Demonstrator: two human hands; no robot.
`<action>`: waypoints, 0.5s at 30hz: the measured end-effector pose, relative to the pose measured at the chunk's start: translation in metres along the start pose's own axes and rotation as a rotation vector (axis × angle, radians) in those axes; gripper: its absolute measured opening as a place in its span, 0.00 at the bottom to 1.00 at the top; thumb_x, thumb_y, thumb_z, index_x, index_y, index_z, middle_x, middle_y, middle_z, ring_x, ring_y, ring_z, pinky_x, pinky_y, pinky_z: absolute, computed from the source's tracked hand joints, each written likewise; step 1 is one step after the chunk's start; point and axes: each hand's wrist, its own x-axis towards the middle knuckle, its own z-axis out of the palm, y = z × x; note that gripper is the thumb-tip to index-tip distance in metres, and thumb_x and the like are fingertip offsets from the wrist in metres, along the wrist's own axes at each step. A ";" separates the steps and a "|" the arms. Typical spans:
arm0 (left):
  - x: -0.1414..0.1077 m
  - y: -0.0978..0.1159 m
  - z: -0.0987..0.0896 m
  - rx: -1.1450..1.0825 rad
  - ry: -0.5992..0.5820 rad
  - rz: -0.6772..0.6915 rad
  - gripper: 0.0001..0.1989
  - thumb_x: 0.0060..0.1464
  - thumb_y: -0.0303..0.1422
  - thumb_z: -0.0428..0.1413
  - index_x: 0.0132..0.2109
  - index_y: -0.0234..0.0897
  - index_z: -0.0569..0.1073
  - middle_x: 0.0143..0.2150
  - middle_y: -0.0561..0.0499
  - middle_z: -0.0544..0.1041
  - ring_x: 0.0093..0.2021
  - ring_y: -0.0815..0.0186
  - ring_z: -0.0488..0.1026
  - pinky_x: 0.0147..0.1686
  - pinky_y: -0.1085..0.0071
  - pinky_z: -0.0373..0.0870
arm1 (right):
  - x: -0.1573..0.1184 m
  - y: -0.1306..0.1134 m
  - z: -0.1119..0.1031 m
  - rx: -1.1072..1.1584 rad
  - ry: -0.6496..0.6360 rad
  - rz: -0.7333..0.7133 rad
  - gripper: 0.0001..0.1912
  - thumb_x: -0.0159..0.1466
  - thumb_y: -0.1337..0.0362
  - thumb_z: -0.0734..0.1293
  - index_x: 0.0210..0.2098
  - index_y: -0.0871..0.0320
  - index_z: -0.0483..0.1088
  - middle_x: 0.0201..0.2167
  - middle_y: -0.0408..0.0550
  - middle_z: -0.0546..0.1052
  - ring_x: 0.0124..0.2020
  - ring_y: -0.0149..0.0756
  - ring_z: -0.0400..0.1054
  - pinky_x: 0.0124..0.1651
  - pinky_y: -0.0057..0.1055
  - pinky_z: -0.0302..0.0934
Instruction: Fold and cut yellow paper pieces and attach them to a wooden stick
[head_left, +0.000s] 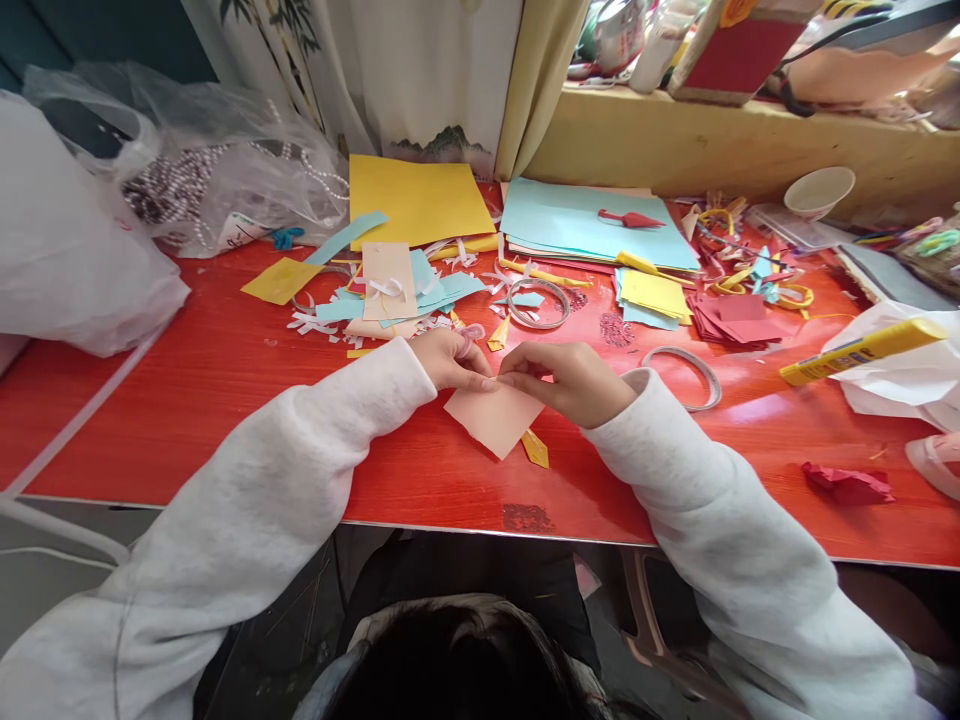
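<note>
A pale peach square of paper (496,418) is held over the red table (420,480), one corner toward me. My left hand (452,361) pinches its far corner between thumb and fingers. Against it, my right hand (566,380) pinches the same edge, fingertips nearly touching the left thumb. A small pinkish ring-like item shows at my left fingers; I cannot make out what it is. Under the paper's right side a small folded yellow piece (535,449) sticks out. Another yellow folded piece (499,333) lies just beyond my hands.
Beyond are paper scraps, a yellow sheet (420,200), blue sheets (592,225) and a tape roll (538,303). At right lie another tape roll (684,378), a yellow glue stick (862,352) and crumpled red paper (847,484). Plastic bags (75,230) stand at left.
</note>
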 end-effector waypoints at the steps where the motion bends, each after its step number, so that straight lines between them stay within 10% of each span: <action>1: 0.000 0.000 0.000 0.002 0.007 -0.002 0.11 0.38 0.38 0.63 0.28 0.35 0.77 0.27 0.53 0.76 0.46 0.63 0.70 0.58 0.65 0.55 | 0.000 0.000 0.000 0.011 0.000 0.003 0.07 0.61 0.65 0.60 0.34 0.61 0.68 0.28 0.49 0.74 0.28 0.30 0.66 0.31 0.27 0.58; 15: -0.002 0.001 0.001 -0.024 0.044 0.001 0.13 0.41 0.40 0.61 0.31 0.35 0.79 0.29 0.53 0.78 0.44 0.65 0.70 0.59 0.66 0.54 | 0.001 0.002 0.001 0.010 0.060 0.019 0.08 0.61 0.63 0.61 0.32 0.61 0.69 0.27 0.49 0.75 0.27 0.30 0.64 0.31 0.28 0.58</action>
